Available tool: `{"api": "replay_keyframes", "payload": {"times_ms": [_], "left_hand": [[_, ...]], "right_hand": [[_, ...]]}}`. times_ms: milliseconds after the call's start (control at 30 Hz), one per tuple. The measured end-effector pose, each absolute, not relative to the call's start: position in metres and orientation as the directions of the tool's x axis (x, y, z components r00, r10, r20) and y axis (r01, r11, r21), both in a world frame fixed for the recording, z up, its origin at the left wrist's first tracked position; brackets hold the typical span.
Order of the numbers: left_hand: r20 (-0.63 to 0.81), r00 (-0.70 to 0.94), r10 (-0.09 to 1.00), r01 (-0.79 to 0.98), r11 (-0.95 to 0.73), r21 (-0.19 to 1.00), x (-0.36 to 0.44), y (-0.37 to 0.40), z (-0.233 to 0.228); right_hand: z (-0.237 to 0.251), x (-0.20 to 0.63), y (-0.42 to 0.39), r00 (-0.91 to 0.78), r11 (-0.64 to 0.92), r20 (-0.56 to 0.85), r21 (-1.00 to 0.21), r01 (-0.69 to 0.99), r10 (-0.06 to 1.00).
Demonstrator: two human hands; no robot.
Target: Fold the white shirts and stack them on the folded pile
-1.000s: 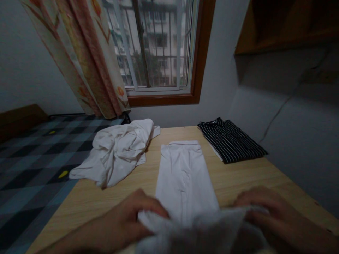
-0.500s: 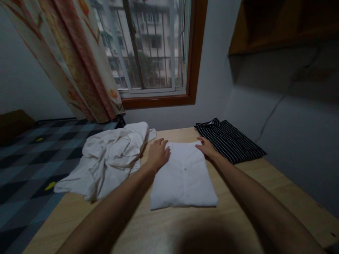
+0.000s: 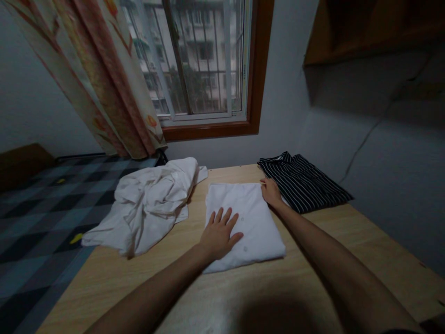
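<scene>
Here both hands (image 3: pixel 219 233) flat on folded white shirt (image 3: pixel 251 218), table (image 3: pixel 323 241)

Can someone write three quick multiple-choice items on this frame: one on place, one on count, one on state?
1. Where does the striped shirt lie?
A. On the floor
B. At the far right of the table, beside the folded white shirt
C. Under the crumpled white shirt

2. How many garments are on the table?
A. Three
B. Two
C. Five

3. How is the left hand placed?
A. Clenched in a fist above the table
B. Gripping the curtain
C. Flat, fingers spread, on the folded white shirt

Answers:
1 B, its dark stripes show at the far right corner, next to the right hand.
2 A, the crumpled white shirt, the folded white one and the striped one.
3 C, the palm rests on the near left part of the fold.
</scene>
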State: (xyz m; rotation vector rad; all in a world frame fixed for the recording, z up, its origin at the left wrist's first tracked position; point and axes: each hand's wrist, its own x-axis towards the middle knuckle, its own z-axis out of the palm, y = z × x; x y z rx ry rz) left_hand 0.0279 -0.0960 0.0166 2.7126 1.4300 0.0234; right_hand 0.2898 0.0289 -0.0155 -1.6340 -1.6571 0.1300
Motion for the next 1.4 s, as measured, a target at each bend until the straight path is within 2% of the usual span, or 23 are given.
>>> {"api": "replay_keyframes", "payload": {"times_ms": [67, 133, 200, 267, 333, 400, 533, 667, 767, 867, 933, 1033, 1133, 1233, 1333, 1400], "left_hand": [[0.005, 0.557, 0.831, 0.828, -0.555, 0.077, 0.03, -0.088, 0.023], [0.094, 0.549, 0.831, 0.83, -0.555, 0.059, 0.033, -0.072, 0.031], [0.185, 0.536, 0.824, 0.836, -0.549, 0.02, 0.036, -0.05, 0.033], [0.164, 0.504, 0.848, 0.859, -0.512, 0.002, 0.036, -0.028, 0.028], [0.089, 0.454, 0.887, 0.889, -0.457, 0.013, 0.032, -0.011, 0.017], [0.054, 0.427, 0.903, 0.903, -0.429, 0.029, 0.026, 0.0, 0.006], [0.076, 0.44, 0.895, 0.894, -0.444, 0.05, 0.013, 0.009, -0.005], [0.039, 0.468, 0.883, 0.882, -0.469, 0.039, -0.006, 0.001, 0.007], [0.013, 0.641, 0.767, 0.764, -0.64, 0.081, -0.029, -0.032, 0.022], [-0.034, 0.848, 0.529, 0.524, -0.828, 0.2, -0.05, -0.076, 0.029], [-0.038, 0.894, 0.446, 0.441, -0.862, 0.251, -0.06, -0.097, 0.027], [-0.013, 0.892, 0.451, 0.439, -0.861, 0.258, -0.065, -0.107, 0.023], [0.006, 0.887, 0.462, 0.451, -0.868, 0.207, -0.064, -0.107, 0.022], [0.046, 0.903, 0.427, 0.417, -0.897, 0.148, -0.065, -0.111, 0.021], [0.144, 0.915, 0.376, 0.362, -0.925, 0.115, -0.067, -0.117, 0.014], [0.224, 0.9, 0.374, 0.351, -0.926, 0.136, -0.067, -0.122, 0.01]], "right_hand": [[-0.008, 0.283, 0.008, 0.079, 0.219, 0.499, -0.511, 0.831, 0.863], [0.0, 0.267, -0.02, -0.09, 0.326, 0.508, -0.396, 0.859, 0.856], [0.005, 0.247, -0.05, -0.301, 0.439, 0.425, -0.278, 0.854, 0.854], [0.003, 0.23, -0.073, -0.428, 0.492, 0.277, -0.234, 0.838, 0.861], [-0.002, 0.222, -0.088, -0.472, 0.494, 0.146, -0.241, 0.835, 0.869], [-0.009, 0.224, -0.094, -0.491, 0.495, 0.084, -0.256, 0.831, 0.867], [-0.018, 0.252, -0.106, -0.574, 0.578, 0.096, -0.25, 0.777, 0.813], [-0.018, 0.291, -0.142, -0.645, 0.639, 0.088, -0.297, 0.71, 0.759], [-0.016, 0.313, -0.174, -0.656, 0.629, 0.056, -0.357, 0.691, 0.752], [-0.019, 0.32, -0.192, -0.637, 0.629, 0.102, -0.338, 0.7, 0.764], [-0.023, 0.316, -0.191, -0.624, 0.649, 0.185, -0.278, 0.708, 0.76], [-0.028, 0.307, -0.178, -0.639, 0.699, 0.304, -0.166, 0.695, 0.707], [-0.029, 0.301, -0.166, -0.65, 0.733, 0.402, -0.086, 0.675, 0.645], [-0.024, 0.298, -0.165, -0.6, 0.741, 0.493, -0.149, 0.655, 0.63], [-0.009, 0.295, -0.17, -0.5, 0.712, 0.528, -0.346, 0.611, 0.686], [0.006, 0.291, -0.173, -0.409, 0.658, 0.526, -0.486, 0.575, 0.746]]}}
